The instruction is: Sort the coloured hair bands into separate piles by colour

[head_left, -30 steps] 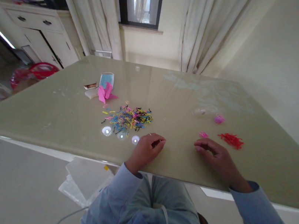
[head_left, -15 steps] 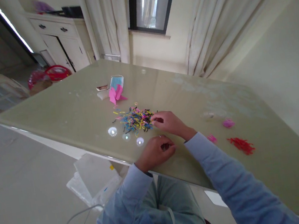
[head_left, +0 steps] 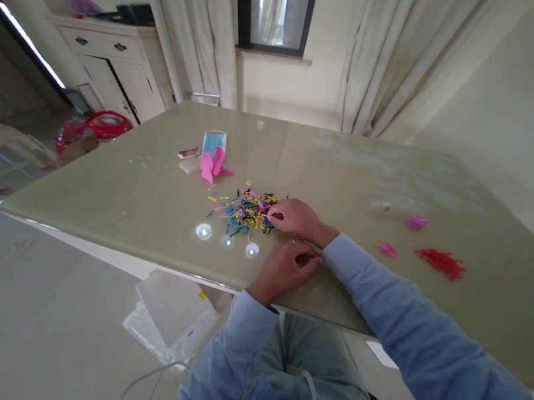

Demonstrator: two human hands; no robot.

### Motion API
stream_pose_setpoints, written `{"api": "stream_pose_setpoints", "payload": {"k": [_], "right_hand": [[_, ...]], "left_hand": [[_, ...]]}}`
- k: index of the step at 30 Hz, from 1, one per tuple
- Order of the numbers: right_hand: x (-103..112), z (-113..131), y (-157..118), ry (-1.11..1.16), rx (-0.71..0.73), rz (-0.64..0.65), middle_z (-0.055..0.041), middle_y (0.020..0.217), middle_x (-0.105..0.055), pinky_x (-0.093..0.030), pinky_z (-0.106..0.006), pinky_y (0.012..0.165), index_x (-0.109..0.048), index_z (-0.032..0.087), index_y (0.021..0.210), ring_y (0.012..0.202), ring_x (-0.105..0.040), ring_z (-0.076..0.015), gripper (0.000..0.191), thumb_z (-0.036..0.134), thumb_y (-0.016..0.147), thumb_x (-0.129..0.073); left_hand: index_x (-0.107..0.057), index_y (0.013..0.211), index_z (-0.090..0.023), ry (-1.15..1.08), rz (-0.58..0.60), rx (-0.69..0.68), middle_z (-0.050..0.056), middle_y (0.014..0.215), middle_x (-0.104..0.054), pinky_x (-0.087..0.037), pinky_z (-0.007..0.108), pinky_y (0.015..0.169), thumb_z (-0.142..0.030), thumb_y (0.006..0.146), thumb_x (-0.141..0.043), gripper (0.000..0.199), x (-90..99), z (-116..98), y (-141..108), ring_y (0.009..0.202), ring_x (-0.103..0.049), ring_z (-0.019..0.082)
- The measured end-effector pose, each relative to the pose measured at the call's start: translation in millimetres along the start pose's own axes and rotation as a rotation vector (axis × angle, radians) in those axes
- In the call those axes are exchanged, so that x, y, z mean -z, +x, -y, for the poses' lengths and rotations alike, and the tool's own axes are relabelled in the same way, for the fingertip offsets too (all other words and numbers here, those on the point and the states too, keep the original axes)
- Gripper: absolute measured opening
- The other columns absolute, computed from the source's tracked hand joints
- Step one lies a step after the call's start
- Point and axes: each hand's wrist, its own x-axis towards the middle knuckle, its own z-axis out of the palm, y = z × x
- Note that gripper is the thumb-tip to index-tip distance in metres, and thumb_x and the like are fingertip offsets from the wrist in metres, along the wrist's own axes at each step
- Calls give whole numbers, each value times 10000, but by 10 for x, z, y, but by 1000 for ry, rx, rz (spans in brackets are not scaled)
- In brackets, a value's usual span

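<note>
A heap of small thin loops in many colours, like rubber bands, lies on the table. My right hand is at the heap's right edge, thumb and forefinger pinched together among the loops. A pale pink bit shows at those fingertips, too small to name for certain. Closer to the table's near edge, my left hand rests with its thumb and finger curled into a pinch. Whatever is between its fingertips cannot be made out. The left fingertips are close to my right wrist.
A glossy table bears a pink folded paper and a blue face mask behind the heap. To the right are a red pile of strips, two pink clusters and clear plastic. Plastic sheets lie below the near edge.
My right hand has moved slightly left, further into the heap's edge. My left hand has shifted a little right, nearer the right wrist. The whole view has turned slightly.
</note>
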Motion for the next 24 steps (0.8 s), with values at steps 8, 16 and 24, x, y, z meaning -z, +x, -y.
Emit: {"api": "stream_pose_setpoints", "payload": {"k": [8,16,24], "right_hand": [[19,-89,-157,382,-50,-142,-41,782,-757,-405,-243,658,-787,156,856,673,-607,-137,217,251,882,-594],[220,-44,-421,821,-166,-217,-31,768,-734,-464,-252,650,-775,158,820,703,-621,-149,230,365,819,-672],[424,86,-1023,1414,-368,-332,62,535,-460,-240,-235,458,-744,177,839,477,-323,-64,281,439,750,-793]], "left_hand": [[-716,742,-142,12,-2,6,-6,612,-612,-312,248,553,-265,857,-648,181,-12,17,0,551,-474,106],[-710,752,-154,49,0,-16,16,707,-648,-380,256,620,-223,865,-623,158,24,2,-16,641,-532,128],[-717,804,-167,65,-28,-53,26,756,-686,-419,260,666,-247,901,-598,174,9,10,-47,691,-571,138]]}}
